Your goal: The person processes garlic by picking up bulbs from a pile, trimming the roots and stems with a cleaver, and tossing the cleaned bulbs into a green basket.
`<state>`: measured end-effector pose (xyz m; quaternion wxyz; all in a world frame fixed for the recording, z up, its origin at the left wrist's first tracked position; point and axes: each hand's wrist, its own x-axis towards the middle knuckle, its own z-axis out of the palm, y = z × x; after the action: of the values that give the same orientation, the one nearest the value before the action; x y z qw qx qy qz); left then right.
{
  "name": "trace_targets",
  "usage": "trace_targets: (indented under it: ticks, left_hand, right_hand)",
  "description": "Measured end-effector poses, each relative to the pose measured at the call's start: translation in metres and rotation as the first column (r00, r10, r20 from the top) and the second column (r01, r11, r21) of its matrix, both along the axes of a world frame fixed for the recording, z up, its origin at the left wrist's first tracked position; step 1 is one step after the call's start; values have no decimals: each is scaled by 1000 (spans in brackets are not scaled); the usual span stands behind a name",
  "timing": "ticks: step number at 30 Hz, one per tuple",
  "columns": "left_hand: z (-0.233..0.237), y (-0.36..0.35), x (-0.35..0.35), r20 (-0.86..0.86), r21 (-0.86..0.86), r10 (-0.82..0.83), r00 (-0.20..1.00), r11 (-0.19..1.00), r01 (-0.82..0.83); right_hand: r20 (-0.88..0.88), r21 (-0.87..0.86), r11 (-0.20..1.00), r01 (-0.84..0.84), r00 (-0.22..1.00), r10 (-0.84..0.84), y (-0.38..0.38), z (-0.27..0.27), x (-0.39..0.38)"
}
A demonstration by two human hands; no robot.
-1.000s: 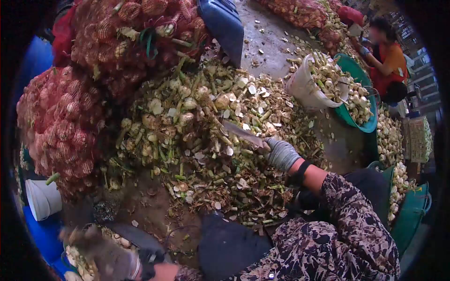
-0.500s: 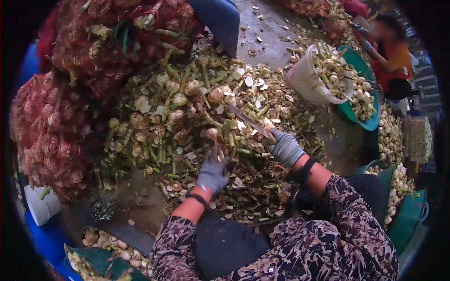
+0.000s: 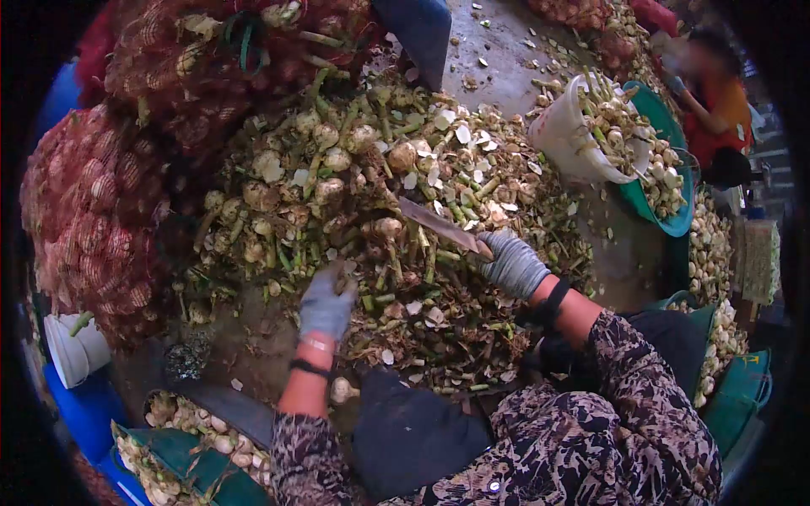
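Observation:
My right hand (image 3: 513,263), in a grey glove, is closed round the handle of a knife (image 3: 439,224). The broad blade points up and left over the heap of garlic (image 3: 329,187). At the near left edge of the heap is my left hand (image 3: 327,305), also gloved, slightly blurred, its fingers apart and nothing visible in them. A pale garlic bulb (image 3: 343,390) with a short stem shows beside my left wrist, next to my dark-covered knee. Cut stems and peelings (image 3: 439,312) lie between my hands.
Red mesh sacks of garlic (image 3: 93,228) stand at left. A tilted white bucket (image 3: 564,135) of stems leans on a green tub (image 3: 654,110) at right. Trimmed bulbs (image 3: 224,440) fill a container at lower left. A co-worker (image 3: 717,118) sits at upper right.
My left hand has moved left and slightly up, away from the middle of the heap. A garlic bulb now shows by my left wrist. The knife has shifted slightly left and down.

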<state>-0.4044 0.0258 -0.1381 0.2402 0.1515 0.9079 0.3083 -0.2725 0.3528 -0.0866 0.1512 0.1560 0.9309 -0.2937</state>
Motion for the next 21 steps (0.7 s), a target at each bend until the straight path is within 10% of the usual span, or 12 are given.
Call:
trace_targets:
  ticks: [7,12,15,17,18,19,21]
  left_hand:
    - [-83,79,-19,30,-352,-167,985,921,167]
    - [-83,41,17,245,189,-43,969,982,-5]
    - [-29,26,25,401,522,1,916,822,-229]
    - [-29,10,18,533,595,-285,797,796,-114]
    - [-56,-9,33,793,554,-485,369,323,-767]
    - [-55,-14,39,794,556,-478,376,321,-766]
    - [-52,-13,51,475,673,-706,525,-93,-734]
  right_hand:
    - [-19,0,1000,1,1000,-1,-12,27,-3]
    - [27,-8,998,-63,998,63,-34,40,-6]
    - [18,-67,971,-230,973,232,-56,51,-10]
    - [31,-86,935,-345,937,348,-74,55,-16]
    - [-20,-86,932,-353,935,353,-83,48,-15]
    - [-27,-90,929,-360,933,359,-91,54,-20]
    - [123,-74,878,-474,869,479,-106,74,-28]
